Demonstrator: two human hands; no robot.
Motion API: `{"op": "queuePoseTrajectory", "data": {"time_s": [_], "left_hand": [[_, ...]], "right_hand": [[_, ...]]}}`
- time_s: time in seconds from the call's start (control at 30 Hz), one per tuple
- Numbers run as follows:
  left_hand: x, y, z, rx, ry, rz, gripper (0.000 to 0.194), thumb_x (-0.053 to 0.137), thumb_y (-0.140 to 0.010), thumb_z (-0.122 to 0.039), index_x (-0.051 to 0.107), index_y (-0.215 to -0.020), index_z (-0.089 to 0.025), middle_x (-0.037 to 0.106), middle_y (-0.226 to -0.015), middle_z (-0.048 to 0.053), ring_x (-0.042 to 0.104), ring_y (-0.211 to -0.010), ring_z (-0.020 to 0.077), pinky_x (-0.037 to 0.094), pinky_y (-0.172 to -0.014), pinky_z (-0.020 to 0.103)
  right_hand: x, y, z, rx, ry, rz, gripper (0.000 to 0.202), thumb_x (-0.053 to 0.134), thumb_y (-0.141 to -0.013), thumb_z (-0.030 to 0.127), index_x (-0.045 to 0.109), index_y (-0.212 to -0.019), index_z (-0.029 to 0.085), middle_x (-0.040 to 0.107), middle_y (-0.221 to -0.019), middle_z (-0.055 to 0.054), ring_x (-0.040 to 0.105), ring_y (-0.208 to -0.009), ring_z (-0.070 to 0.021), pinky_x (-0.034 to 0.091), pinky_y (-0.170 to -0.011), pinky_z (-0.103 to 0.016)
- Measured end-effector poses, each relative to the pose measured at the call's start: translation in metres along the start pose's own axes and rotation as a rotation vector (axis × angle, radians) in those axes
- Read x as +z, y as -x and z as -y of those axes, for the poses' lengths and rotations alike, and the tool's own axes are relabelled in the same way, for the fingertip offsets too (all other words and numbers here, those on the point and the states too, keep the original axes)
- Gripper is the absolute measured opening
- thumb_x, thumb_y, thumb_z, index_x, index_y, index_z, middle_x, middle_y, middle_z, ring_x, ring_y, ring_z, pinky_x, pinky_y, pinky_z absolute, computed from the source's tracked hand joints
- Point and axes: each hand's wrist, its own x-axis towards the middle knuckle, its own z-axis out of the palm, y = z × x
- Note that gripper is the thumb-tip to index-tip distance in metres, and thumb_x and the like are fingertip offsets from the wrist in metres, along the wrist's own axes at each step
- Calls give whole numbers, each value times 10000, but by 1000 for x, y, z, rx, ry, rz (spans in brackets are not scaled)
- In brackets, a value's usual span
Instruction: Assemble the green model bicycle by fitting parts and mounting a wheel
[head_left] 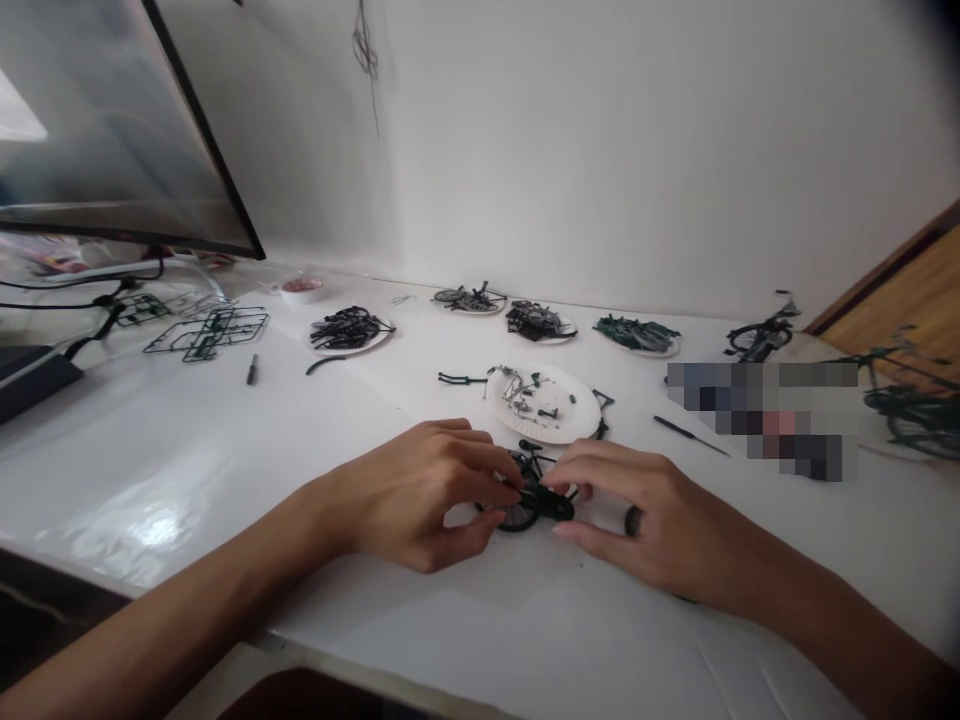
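Note:
A small model bicycle (517, 517) with thin black wheels and a dark green elongated part (553, 503) is between my two hands, just above or on the white table. My left hand (442, 490) pinches the left end of it between thumb and fingers. On the other side, the fingertips and thumb of my right hand (637, 500) close on the dark green part. A black saddle and rear frame show behind the fingers. My fingers hide much of the bicycle. Right behind it lies a paper plate (574, 420) with small silver and green parts.
Plates with dark bicycle parts (349, 328) line the wall. Green sprue frames (206, 333), a screwdriver (252, 370) and a monitor (120, 130) are left. At right lie another screwdriver (686, 432), a blurred-out patch (772, 415) and assembled model bicycles (761, 335).

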Motion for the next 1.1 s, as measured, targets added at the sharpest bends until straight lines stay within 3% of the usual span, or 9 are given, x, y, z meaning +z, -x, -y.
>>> {"op": "queuePoseTrajectory", "data": {"time_s": [0.2,0.47,0.83,1.0,1.1], "left_hand": [[0,0,1,-17,3,25,250,562,-879,-137,709,-1079,-165,702,-1179,82,667,-917,193,489,-872,356],[2,-2,0,-6,-32,50,268,542,-896,-144,689,-1117,-180,668,-1209,83,641,-923,193,488,-875,366],[10,-6,-6,118,-189,22,268,506,-865,-118,636,-1097,-150,663,-1113,134,616,-967,252,500,-827,387],[12,-6,-7,120,-204,0,253,508,-841,-122,625,-1060,-164,668,-1056,124,616,-949,258,493,-835,392],[12,-6,-7,121,-194,12,240,511,-833,-128,622,-1043,-163,662,-1038,122,611,-947,258,489,-835,391]], "right_hand": [[3,2,-7,78,-46,96,169,685,-893,315,681,-1052,260,644,-938,3,609,-808,-152,511,-729,-297],[7,-1,0,124,-53,30,121,695,-888,341,692,-903,221,631,-819,-2,582,-743,-152,476,-669,-298],[5,0,2,73,3,24,92,670,-902,316,700,-916,230,650,-819,0,599,-754,-162,488,-690,-307],[-6,-7,-8,51,37,-153,114,597,-951,320,676,-990,247,682,-917,-4,634,-813,-157,512,-748,-297],[-13,-23,-19,-64,153,-228,108,582,-953,241,670,-1008,213,707,-1024,-47,653,-926,-183,515,-842,-325]]}}
